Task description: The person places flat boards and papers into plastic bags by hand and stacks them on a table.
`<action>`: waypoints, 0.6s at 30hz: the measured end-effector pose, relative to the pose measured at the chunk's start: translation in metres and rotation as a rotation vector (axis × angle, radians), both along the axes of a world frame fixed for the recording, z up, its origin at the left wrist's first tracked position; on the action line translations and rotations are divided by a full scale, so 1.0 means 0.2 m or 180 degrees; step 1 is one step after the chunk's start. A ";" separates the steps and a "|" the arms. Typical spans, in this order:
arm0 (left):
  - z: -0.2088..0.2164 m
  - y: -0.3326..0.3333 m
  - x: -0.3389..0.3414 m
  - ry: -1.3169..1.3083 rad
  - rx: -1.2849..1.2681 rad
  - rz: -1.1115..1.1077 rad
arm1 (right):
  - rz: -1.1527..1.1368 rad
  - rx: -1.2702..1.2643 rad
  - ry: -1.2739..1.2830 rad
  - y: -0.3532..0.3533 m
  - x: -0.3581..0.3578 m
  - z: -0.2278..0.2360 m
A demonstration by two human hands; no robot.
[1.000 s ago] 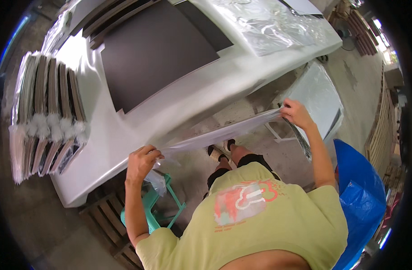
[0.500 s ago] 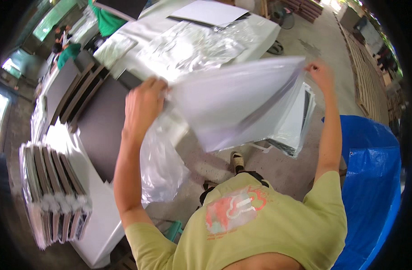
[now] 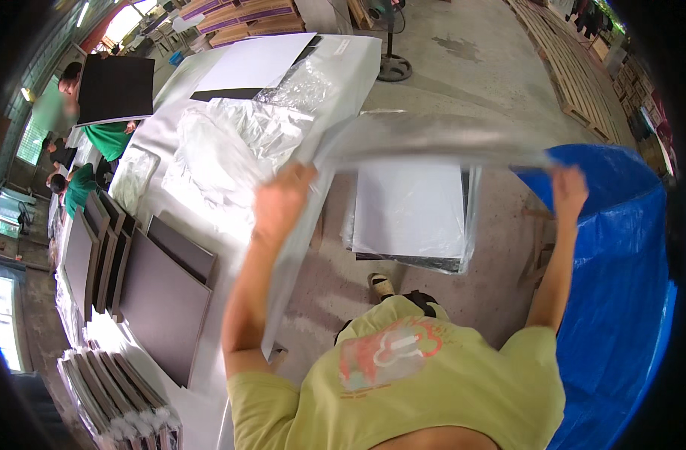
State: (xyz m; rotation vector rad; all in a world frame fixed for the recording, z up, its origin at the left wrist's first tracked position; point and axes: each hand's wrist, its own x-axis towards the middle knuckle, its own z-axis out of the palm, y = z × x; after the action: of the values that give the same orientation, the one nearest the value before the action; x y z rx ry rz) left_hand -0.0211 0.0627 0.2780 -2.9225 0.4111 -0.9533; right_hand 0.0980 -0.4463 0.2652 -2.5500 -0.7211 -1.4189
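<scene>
A thin translucent plastic sheet (image 3: 440, 140), blurred by motion, stretches between my hands at chest height. My left hand (image 3: 281, 204) is closed on its left end, above the table's edge. Its right corner is pinched in my right hand (image 3: 568, 193), close to the blue tarp. Whether the sheet is a bag I cannot tell. Below and beyond it lies a stack of flat panels (image 3: 409, 214) in clear film, with a white sheet on top and dark edges beneath. The plastic hides the far part of this stack.
A long white-covered table (image 3: 241, 300) on my left carries dark panels (image 3: 163, 300), crumpled clear plastic (image 3: 223, 150) and a white board (image 3: 256, 64). Wrapped panels (image 3: 114, 390) stand near left. A blue tarp (image 3: 613, 300) bulges at right. A person holds a black panel (image 3: 118, 88) far left.
The plastic sheet has swung up and away from me, now seen nearly edge-on, uncovering more of the wrapped stack. Both hands have shifted right and lower in view; the view has turned.
</scene>
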 end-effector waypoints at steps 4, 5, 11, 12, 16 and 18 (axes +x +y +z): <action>-0.67 -0.15 0.00 0.1375 -0.0422 0.0043 | -0.0103 -0.0162 0.1624 -0.09 -0.32 -0.74; -0.79 -0.18 0.00 0.1901 -0.0366 0.0307 | -0.0157 -0.0105 0.1952 -0.08 -0.39 -0.90; -1.32 -0.20 -0.09 0.3253 -0.0409 0.0577 | -0.0638 0.0027 0.3456 0.10 -0.46 -1.28; -1.32 -0.19 -0.11 0.3360 -0.0728 0.0678 | -0.0731 -0.0061 0.3579 0.08 -0.48 -1.35; -1.29 -0.12 -0.30 0.2896 -0.2891 0.0676 | -0.0983 0.0027 0.4032 0.09 -0.49 -1.44; -1.29 -0.06 -0.45 0.2602 -0.4703 0.0934 | -0.0611 0.0116 0.4065 0.22 -0.50 -1.40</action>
State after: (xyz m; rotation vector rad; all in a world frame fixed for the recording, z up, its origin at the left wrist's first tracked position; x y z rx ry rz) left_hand -0.1107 0.0509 0.0199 -4.2516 -1.2796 0.3069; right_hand -0.0019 -0.4021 -0.0151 -2.7758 -0.1907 0.3340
